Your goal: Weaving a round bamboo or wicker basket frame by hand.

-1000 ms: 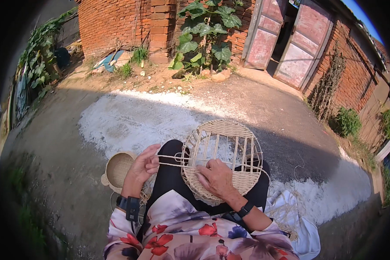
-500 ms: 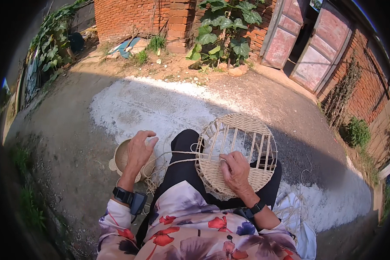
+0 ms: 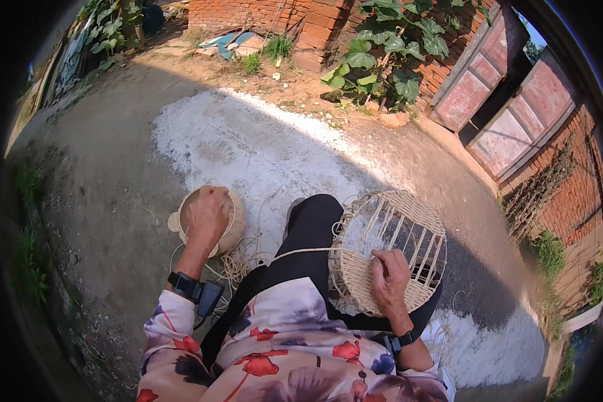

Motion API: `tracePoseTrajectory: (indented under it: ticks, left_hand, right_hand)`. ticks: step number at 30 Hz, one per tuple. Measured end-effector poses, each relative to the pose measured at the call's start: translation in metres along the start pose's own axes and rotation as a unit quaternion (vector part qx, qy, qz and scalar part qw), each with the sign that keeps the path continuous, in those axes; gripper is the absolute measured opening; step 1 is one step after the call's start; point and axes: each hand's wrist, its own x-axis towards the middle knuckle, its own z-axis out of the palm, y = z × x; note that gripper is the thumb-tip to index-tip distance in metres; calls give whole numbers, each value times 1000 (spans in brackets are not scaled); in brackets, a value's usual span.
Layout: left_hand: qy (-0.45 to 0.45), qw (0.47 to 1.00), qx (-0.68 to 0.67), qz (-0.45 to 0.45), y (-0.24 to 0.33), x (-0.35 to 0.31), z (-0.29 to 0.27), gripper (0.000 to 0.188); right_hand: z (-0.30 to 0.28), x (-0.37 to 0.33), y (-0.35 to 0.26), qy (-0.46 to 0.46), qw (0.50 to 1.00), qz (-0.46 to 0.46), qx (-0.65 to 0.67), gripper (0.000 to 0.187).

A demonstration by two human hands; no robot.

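A round, straw-coloured woven basket piece point(image 3: 358, 278) rests on my lap, tilted over my right thigh. Its near part is densely woven; bare parallel spokes cross its middle. My right hand point(image 3: 392, 285) lies on it, fingers curled in at the edge of the weave, the tips partly hidden. From its left side a pale cord point(image 3: 298, 252) stretches over my left thigh towards the ground. My left hand point(image 3: 208, 216) reaches down over the mouth of a small woven basket point(image 3: 234, 224) on the ground; its fingertips are hidden inside.
Loose cord point(image 3: 233, 268) lies tangled beside the small basket. White powdery material point(image 3: 261, 161) covers part of the ground ahead. Further off are a brick wall point(image 3: 248, 20), a leafy plant point(image 3: 382, 50) and a red metal door point(image 3: 522, 114) standing ajar.
My left hand has dropped from above the small basket into its mouth. The cord loop by my right hand has been drawn to a single strand. The view has shifted and tilted.
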Motion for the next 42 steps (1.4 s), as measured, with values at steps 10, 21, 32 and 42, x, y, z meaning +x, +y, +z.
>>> tracePoseTrajectory:
  ticks: [10,21,32,42]
  left_hand:
    - [-99,914,-315,234,136,-58,17,13]
    - [-167,937,-268,151,145,-45,47,9]
    - [-95,943,-268,175,162,-69,62,8]
    - [-526,346,-719,-293,150,-70,39,42]
  right_hand:
    - [-1,0,-2,-31,999,-5,-23,16]
    - [-1,2,-5,-26,1000,11,-13,17]
    - [-3,-1,-2,18,1000,21,13,19]
    - [5,29,-20,-20,998,2,60,25]
